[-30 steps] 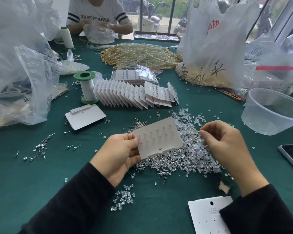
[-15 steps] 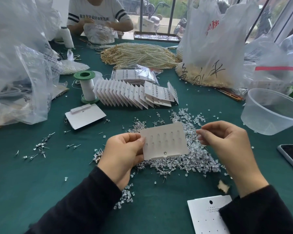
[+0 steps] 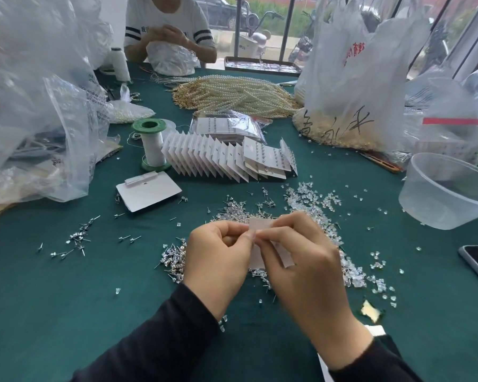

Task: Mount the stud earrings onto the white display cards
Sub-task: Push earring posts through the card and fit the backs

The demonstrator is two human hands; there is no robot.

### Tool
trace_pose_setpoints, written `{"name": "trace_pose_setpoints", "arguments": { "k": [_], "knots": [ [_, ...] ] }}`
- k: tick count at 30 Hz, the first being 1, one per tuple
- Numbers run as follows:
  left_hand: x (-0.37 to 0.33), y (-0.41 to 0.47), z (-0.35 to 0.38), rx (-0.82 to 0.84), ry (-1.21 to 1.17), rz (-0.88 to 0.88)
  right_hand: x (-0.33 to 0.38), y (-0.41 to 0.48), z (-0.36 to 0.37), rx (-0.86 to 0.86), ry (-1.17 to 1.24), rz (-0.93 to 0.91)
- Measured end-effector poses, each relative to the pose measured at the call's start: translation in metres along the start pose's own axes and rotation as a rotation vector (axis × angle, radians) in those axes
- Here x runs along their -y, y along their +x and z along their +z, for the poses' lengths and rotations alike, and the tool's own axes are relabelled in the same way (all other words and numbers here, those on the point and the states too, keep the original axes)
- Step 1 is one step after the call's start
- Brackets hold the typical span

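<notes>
Pinching small white display card (image 3: pixel 262 224) between both hands above heap of silver stud earrings (image 3: pixel 174 260) on green table (image 3: pixel 66 299); left hand (image 3: pixel 218 260) and right hand (image 3: pixel 301 266) fingers closed on it. Seemingly mid-insertion; stud itself hidden. Next called for aligning post with hole.

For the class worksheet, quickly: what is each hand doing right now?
Left hand: closed, pinching the card.
Right hand: closed, fingers on the same card; whether it holds a stud cannot be told.
</notes>
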State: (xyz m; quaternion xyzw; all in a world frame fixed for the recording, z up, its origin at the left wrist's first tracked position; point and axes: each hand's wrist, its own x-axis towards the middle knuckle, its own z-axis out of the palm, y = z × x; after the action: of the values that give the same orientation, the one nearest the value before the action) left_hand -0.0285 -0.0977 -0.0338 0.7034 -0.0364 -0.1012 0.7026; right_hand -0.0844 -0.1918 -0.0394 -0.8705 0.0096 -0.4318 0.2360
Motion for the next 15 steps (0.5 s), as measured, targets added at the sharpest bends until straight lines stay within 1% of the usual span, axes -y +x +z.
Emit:
{"name": "trace_pose_setpoints", "arguments": {
  "k": [7,15],
  "knots": [
    [0.001,-0.0014,0.0002,0.02,-0.027,-0.04,-0.0041,-0.0016,0.0,0.014,0.076,0.116],
    [0.0042,0.0002,-0.0005,0.009,-0.015,-0.025,-0.0044,-0.001,-0.001,0.066,0.101,0.109]
  ]
}}
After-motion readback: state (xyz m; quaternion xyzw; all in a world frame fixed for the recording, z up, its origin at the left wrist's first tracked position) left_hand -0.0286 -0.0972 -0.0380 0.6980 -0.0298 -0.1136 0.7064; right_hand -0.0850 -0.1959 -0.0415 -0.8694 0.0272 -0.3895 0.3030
